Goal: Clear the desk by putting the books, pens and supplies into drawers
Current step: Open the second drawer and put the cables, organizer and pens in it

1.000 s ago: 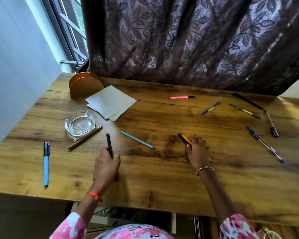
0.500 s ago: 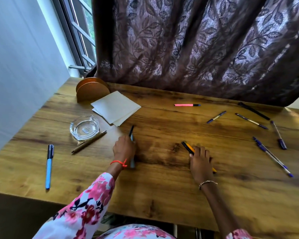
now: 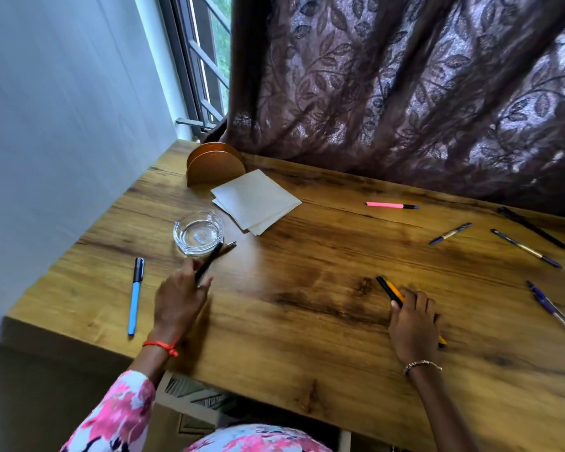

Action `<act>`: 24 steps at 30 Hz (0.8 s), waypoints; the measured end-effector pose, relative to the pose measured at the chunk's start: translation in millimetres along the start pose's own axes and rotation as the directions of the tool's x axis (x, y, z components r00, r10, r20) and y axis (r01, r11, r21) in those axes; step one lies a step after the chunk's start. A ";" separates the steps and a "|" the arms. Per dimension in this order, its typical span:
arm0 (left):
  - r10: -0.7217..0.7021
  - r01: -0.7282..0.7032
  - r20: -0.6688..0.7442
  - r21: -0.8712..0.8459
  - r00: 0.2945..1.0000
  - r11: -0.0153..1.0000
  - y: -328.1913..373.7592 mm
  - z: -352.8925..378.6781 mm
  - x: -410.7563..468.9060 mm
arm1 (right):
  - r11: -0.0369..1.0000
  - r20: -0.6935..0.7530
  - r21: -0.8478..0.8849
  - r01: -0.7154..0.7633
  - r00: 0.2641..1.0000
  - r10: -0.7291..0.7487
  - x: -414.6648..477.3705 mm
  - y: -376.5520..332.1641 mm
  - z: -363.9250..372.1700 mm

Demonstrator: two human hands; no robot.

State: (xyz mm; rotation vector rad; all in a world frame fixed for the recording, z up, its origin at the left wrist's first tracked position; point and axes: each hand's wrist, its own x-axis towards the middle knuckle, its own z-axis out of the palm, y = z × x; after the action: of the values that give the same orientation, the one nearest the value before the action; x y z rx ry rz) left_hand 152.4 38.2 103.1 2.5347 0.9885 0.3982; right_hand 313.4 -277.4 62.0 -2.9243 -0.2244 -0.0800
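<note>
Barely begun, I judged. The left hand (image 3: 180,298) pinched a black pen (image 3: 209,262) at lower left; the right hand (image 3: 413,324) covered an orange pen (image 3: 388,290) at lower right, grip unclear — other pens (image 3: 450,233) lay scattered across the desk (image 3: 307,321).

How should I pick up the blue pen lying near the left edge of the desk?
Pinch the blue pen around the middle of its thin barrel, coming straight down from above with your fingers on its left and right sides. It lies flat on the desk, pointing away from you, black cap at the far end, with bare wood on both sides.
</note>
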 end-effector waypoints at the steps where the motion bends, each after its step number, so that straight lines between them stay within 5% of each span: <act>1: -0.053 0.053 0.004 0.036 0.999 0.998 -7.5 -0.3 3.8 | 1.000 -0.013 0.014 -0.002 1.000 0.002 -0.2 0.1 1.0; 8: -0.162 0.155 0.050 0.120 0.986 0.981 -29.3 9.1 18.1 | 0.997 -0.090 0.075 0.006 0.996 0.000 0.3 1.6 4.5; 16: -0.039 0.017 0.148 0.148 0.988 0.989 -34.5 7.8 11.2 | 0.996 -0.141 0.093 0.019 0.990 -0.006 0.1 2.6 7.0; 24: -0.009 0.008 0.009 0.111 1.000 0.994 -66.6 -22.5 -7.8 | 0.994 -0.200 0.099 0.039 0.980 -0.019 0.9 3.9 11.6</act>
State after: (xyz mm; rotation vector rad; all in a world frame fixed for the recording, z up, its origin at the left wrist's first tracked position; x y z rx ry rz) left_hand 99.2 83.5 91.9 2.6277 1.0449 0.3373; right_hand 315.3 -278.7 49.9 -2.7866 -0.2312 -0.3534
